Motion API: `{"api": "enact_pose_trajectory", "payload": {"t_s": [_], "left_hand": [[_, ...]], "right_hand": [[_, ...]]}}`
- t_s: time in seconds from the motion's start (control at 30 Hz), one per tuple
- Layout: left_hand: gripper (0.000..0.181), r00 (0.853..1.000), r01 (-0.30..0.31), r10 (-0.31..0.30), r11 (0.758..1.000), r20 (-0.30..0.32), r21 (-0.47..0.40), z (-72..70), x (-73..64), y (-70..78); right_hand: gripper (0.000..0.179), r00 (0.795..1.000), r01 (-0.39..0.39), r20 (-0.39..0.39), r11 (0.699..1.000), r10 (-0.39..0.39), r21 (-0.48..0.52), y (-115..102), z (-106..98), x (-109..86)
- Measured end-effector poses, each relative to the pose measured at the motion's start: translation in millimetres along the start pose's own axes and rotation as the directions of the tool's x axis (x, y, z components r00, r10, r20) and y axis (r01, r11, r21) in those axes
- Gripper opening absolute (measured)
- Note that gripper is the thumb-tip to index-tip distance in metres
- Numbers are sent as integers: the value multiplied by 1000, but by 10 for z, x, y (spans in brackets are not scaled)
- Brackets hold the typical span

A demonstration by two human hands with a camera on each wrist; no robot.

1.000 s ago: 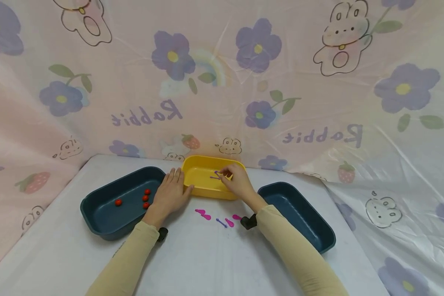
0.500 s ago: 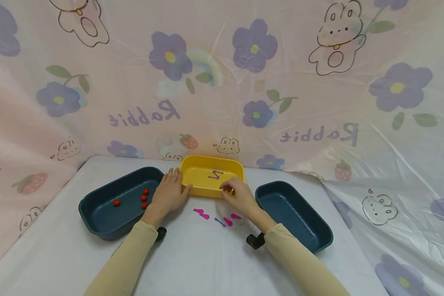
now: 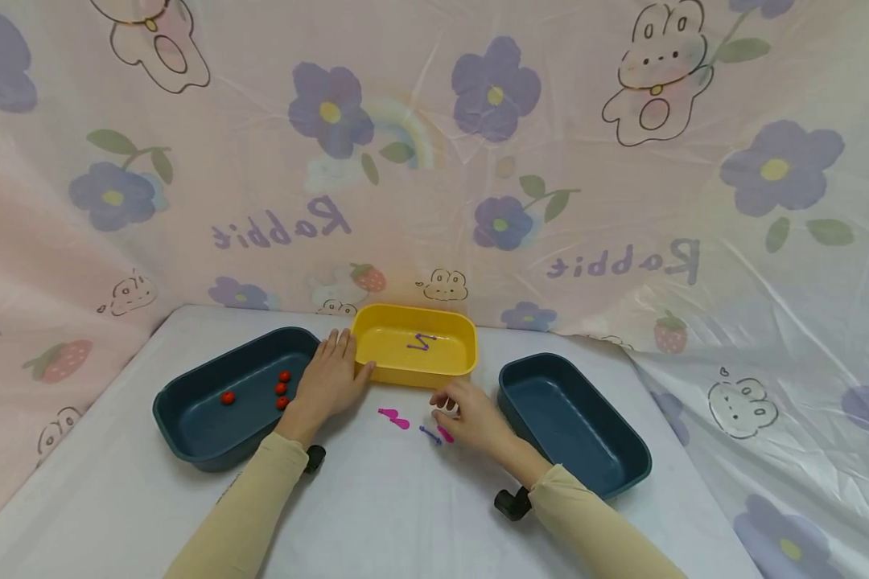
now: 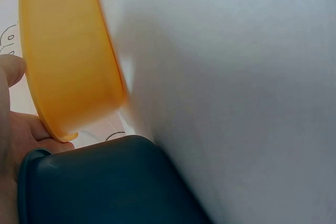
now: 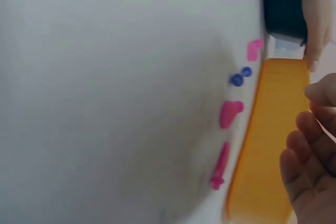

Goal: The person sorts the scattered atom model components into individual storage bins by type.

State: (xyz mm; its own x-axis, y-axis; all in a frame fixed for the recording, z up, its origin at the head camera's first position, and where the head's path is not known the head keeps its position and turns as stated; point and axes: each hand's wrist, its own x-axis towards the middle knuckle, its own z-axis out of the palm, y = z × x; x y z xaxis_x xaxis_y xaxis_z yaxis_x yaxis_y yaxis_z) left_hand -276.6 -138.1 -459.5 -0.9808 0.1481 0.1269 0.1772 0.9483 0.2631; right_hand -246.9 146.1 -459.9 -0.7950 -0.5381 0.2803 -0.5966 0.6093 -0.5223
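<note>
My left hand (image 3: 327,384) lies with fairly straight fingers between the yellow bin (image 3: 414,378) and the left dark bin (image 3: 213,460), its fingers and thumb against the yellow rim. Several thin purple sticks (image 3: 423,342) lie inside the yellow bin. Over the table in front of it hovers my right hand (image 3: 474,416), fingers loosely bent with nothing visible between them. Below its fingertips are a purple stick (image 3: 430,435) with knobbed ends and a pink spoon-shaped piece (image 3: 445,434). More pink pieces (image 3: 400,423) lie to the left. The right hand hides part of the table.
Several small red balls (image 3: 228,397) are in the left dark bin. A second dark bin (image 3: 574,426) stands to the right of my right hand, close to that forearm. A printed curtain (image 3: 420,185) hangs behind the white table (image 3: 405,515).
My right hand has let go of a purple stick in the yellow bin, then drawn back over its front wall and down toward the loose pieces. The left hand stays in place.
</note>
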Motion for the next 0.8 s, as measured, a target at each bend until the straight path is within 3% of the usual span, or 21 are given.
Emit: {"api": "enact_pose_trajectory", "payload": {"t_s": [0.3, 0.8], "left_hand": [[82, 1000, -1, 1, 1000, -1, 7, 15, 9, -7], [82, 1000, -5, 5, 1000, 1, -3, 9, -4, -13]], "right_hand": [[11, 992, 2, 124, 997, 6, -72, 43, 38, -137], [16, 968, 47, 251, 985, -4, -166, 6, 63, -146]]}}
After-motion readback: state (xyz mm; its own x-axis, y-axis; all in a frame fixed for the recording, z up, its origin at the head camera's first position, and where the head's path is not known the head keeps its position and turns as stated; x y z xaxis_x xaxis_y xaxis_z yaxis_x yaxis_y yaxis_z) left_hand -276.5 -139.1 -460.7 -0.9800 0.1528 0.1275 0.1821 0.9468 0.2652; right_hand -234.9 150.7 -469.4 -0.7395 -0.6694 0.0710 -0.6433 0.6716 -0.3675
